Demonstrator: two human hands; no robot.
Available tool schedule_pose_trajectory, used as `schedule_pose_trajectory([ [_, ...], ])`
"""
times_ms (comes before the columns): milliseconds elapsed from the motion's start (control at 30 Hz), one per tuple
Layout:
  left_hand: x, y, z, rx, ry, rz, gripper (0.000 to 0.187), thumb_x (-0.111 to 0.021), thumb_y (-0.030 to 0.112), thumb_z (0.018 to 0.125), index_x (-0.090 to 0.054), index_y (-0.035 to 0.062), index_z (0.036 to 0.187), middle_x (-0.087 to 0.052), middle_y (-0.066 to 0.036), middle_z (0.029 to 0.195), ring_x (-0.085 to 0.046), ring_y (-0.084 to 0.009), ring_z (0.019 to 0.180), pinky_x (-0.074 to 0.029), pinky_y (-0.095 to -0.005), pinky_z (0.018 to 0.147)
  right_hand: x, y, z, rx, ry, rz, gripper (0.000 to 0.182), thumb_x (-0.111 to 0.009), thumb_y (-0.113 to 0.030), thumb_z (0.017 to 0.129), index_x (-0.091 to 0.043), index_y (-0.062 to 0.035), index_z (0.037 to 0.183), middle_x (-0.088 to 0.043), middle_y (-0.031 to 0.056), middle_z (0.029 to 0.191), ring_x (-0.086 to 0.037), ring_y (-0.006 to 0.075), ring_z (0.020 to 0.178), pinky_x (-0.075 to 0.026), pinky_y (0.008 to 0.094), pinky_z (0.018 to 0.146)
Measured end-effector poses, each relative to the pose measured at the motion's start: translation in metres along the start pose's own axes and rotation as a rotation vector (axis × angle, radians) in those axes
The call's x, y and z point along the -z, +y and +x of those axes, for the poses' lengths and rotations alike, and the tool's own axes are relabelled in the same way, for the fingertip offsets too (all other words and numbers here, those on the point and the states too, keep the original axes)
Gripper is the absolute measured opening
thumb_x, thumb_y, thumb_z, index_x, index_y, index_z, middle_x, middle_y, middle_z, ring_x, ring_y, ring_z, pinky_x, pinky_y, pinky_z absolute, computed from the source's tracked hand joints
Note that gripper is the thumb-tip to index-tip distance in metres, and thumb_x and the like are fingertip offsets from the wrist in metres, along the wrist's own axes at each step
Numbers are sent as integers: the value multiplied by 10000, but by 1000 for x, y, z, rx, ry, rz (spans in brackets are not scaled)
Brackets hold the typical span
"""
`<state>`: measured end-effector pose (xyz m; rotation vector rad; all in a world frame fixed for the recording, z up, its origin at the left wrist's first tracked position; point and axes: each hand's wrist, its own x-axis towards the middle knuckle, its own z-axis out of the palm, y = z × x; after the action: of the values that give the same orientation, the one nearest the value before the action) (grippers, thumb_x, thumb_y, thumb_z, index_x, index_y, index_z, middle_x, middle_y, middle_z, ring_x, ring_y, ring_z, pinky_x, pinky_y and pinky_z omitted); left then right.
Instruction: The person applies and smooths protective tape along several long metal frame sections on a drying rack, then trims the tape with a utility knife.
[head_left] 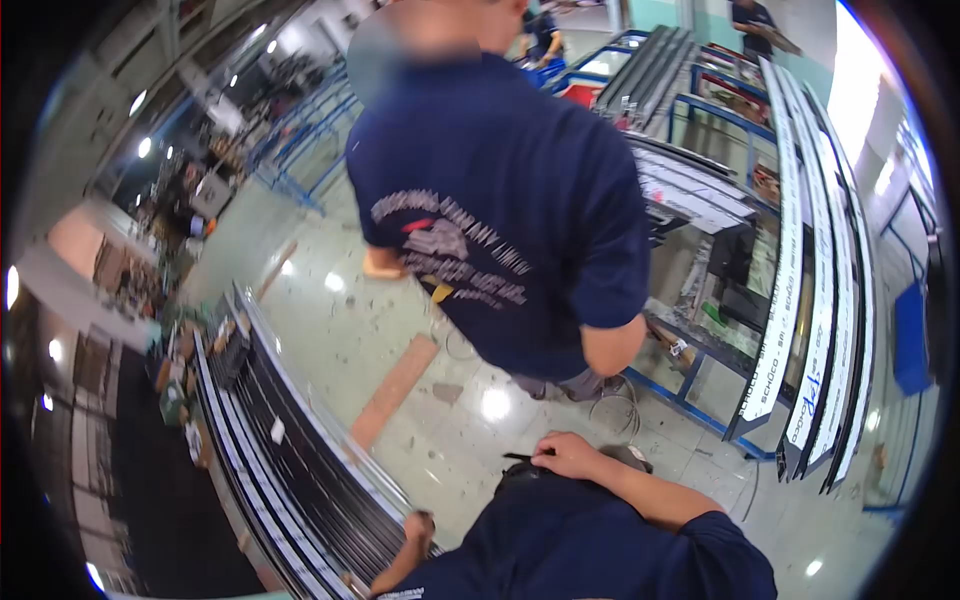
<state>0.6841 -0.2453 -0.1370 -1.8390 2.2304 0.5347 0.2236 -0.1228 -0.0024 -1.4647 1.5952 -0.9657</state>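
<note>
My right hand (570,455) is in front of my waist, its fingers closed on the end of a small dark strip (518,457). At the lower left, my left hand (418,528) is beside the near end of a stack of long dark and silver profiles (310,470). Its fingers are curled round something small and dark that I cannot make out. Directly ahead stands a person in a navy shirt (500,200), back turned to me and apart from both my hands.
Long white-filmed profiles (820,300) rest on a blue metal rack (700,408) at the right. A brown strip (395,395) lies on the tiled floor. Cables (615,410) are near the person's feet. Two more people (755,25) (545,40) are farther back.
</note>
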Motion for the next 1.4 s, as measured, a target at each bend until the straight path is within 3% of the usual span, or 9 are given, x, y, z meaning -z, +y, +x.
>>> schedule_pose_trajectory([
  [367, 48, 86, 124, 152, -245, -1120, 251, -425, -12, 831, -631, -3, 974, -642, -108, 854, -667, -234, 620, -556, -363, 561, -27, -60, 109, -148, -176, 111, 160, -724, -166, 826, -696, -22, 892, -643, 72, 833, -617, 171, 784, -483, 288, 693],
  [567, 60, 52, 151, 5, -72, -681, 309, -395, 64, 934, -610, -2, 1146, -670, -138, 897, -680, -276, 746, -541, -370, 732, -54, -65, 231, 18, -451, 56, 163, -710, -185, 824, -694, -34, 885, -646, 98, 866, -636, 243, 818, -493, 333, 725],
  [833, 49, -58, 107, 569, 352, -635, 316, -485, 180, 900, -667, -19, 1065, -678, -224, 1062, -623, -388, 1025, -472, -398, 947, -117, -110, 349, 258, -691, -25, 149, -691, -209, 829, -688, -64, 863, -620, 106, 853, -622, 291, 828, -489, 375, 730],
  [900, 62, -78, 87, 506, -120, -517, 562, -566, 134, 798, -463, -26, 1328, -621, -261, 1188, -614, -418, 1066, -464, -416, 990, -133, -116, 367, 305, -686, -48, 146, -687, -214, 831, -677, -71, 858, -614, 101, 850, -623, 294, 839, -485, 385, 733],
  [967, 38, -92, 83, 632, -92, -533, 602, -548, 70, 781, -406, -22, 1359, -631, -276, 1151, -615, -399, 1106, -485, -439, 964, -148, -120, 385, 250, -679, -91, 153, -682, -230, 828, -665, -78, 841, -611, 97, 847, -619, 301, 858, -477, 410, 747],
  [1167, -28, -228, 137, 369, -538, -177, 537, -575, 144, 805, -457, 38, 1318, -665, -273, 1026, -656, -398, 995, -530, -477, 831, -183, -144, 387, 103, -515, -111, 135, -689, -241, 809, -670, -112, 846, -630, 101, 913, -619, 320, 925, -482, 446, 784],
  [1233, 13, -285, 163, -216, -239, -442, 451, -563, 281, 856, -519, 73, 1254, -658, -196, 794, -659, -342, 755, -549, -427, 691, -194, -139, 377, 98, -383, -165, 151, -667, -256, 835, -676, -112, 878, -623, 91, 886, -616, 310, 906, -482, 420, 771],
  [1333, 103, -307, 267, 864, -584, -1412, 300, -423, 349, 959, -555, 107, 1076, -406, -70, 578, -520, -257, 547, -459, -387, 470, -184, -146, 359, -55, -275, -170, 145, -674, -235, 834, -682, -102, 893, -623, 98, 878, -616, 311, 894, -486, 406, 767],
  [1400, 147, -311, 342, 749, -434, -1381, 276, -412, 185, 916, -546, 83, 1134, -558, -88, 771, -576, -233, 562, -485, -412, 472, -180, -139, 342, -106, -155, -156, 144, -685, -210, 827, -679, -88, 903, -625, 110, 887, -616, 317, 878, -489, 404, 764],
])
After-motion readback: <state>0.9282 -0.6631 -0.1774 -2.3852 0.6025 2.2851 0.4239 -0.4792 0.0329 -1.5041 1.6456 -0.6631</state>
